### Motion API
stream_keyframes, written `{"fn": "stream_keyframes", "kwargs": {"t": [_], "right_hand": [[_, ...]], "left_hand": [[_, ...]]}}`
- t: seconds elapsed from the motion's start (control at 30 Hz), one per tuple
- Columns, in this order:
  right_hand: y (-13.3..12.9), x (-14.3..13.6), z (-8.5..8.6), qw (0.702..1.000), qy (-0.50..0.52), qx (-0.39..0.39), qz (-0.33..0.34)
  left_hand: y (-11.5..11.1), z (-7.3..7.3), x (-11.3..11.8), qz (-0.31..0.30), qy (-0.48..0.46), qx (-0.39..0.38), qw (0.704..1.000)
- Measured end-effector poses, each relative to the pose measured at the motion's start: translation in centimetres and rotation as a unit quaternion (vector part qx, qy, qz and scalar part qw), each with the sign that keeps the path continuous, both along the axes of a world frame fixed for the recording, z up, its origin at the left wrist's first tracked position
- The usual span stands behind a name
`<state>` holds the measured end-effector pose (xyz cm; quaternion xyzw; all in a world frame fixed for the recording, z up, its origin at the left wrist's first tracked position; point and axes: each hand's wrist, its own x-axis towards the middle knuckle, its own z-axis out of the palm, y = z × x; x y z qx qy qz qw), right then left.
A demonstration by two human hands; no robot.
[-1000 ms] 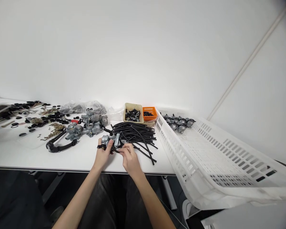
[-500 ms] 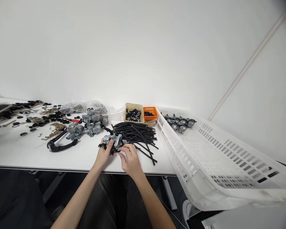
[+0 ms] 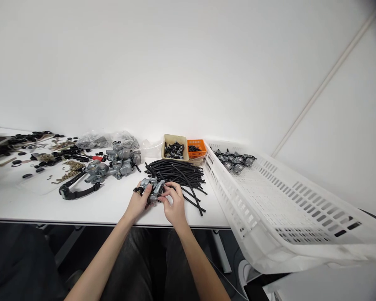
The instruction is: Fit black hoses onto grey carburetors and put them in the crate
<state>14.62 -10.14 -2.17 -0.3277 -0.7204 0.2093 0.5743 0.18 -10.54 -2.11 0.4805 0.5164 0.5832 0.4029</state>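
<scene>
I'm holding the metal carburetor [image 3: 156, 189] near the front edge of the tabletop [image 3: 109, 211], my left hand [image 3: 138, 205] curling around its left side. It's looking rigid, fairly heavy, probably slick, so I'm favouring its body over the softer black hose [image 3: 150, 170]. My right hand [image 3: 175, 205], nearly closed, is pinching its right side.

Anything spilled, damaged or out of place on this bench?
What looks like a black wristwatch lies unworn on the white table, an odd place for it. Behind it, small brass-colored pieces lie loose, a few outside the heap; spilled or laid out, I can't tell. The carburetor in the left hand shows no clear damage.
</scene>
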Motion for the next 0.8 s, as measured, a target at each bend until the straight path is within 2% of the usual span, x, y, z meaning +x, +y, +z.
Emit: {"fn": "stream_keyframes", "kwargs": {"t": [0.1, 0.23, 0.33, 0.43, 0.57, 0.7, 0.8], "right_hand": [[0.2, 0.1, 0.2, 0.998, 0.04, -0.051, 0.022], [0.3, 0.4, 0.2, 0.992, 0.096, -0.073, 0.039], [0.4, 0.6, 0.0, 0.979, 0.161, -0.123, 0.029], [0.4, 0.6, 0.0, 0.971, 0.167, -0.162, 0.047], [0.6, 0.2, 1.3, 0.952, 0.174, -0.207, 0.143], [1.5, -0.4, 3.8, 0.894, 0.212, -0.279, 0.277], [2.2, -1.0, 4.9, 0.858, 0.222, -0.329, 0.326]], "left_hand": [[0.1, 0.0, 0.0, -0.011, -0.034, -0.019, 0.999], [-0.1, 0.3, -0.4, -0.035, -0.15, -0.079, 0.985], [-0.3, 0.4, -1.1, -0.084, -0.204, -0.139, 0.965], [-0.5, 0.3, -1.5, -0.145, -0.208, -0.163, 0.953], [-0.7, 0.3, -1.4, -0.195, -0.166, -0.186, 0.949], [-1.0, 0.7, -1.1, -0.211, -0.155, -0.182, 0.948], [-1.1, 0.8, -1.1, -0.213, -0.149, -0.173, 0.95]]}}
